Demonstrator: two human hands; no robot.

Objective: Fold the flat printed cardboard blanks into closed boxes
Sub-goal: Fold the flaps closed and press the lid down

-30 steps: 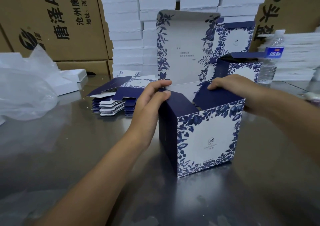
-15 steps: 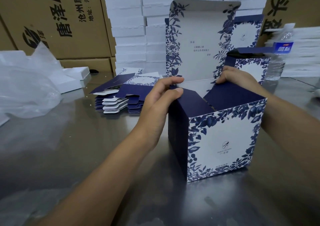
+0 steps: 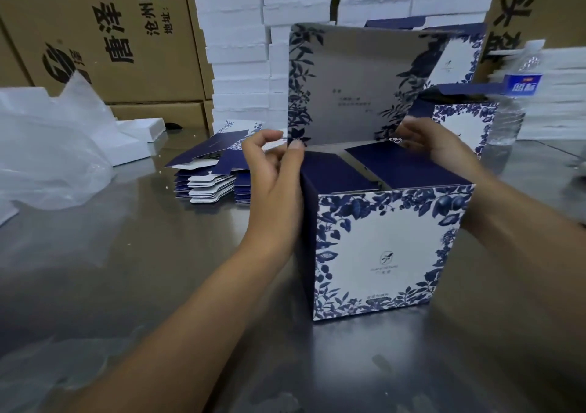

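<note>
Two navy side flaps (image 3: 406,168) lie folded inward across the top of the printed box (image 3: 380,254), which stands upright on the steel bench (image 3: 126,270), right of centre. The lid (image 3: 355,86) stands vertical along the far edge, hinge running left to right, just beyond both hands. Left hand (image 3: 272,171): thumb at the lid's lower left corner, fingers curled beside it; grip cannot be confirmed. Right hand (image 3: 440,146): fingers curled on the lid's lower right edge. Judgement: the lid must swing toward the person, over the flaps; both hands equally near.
</note>
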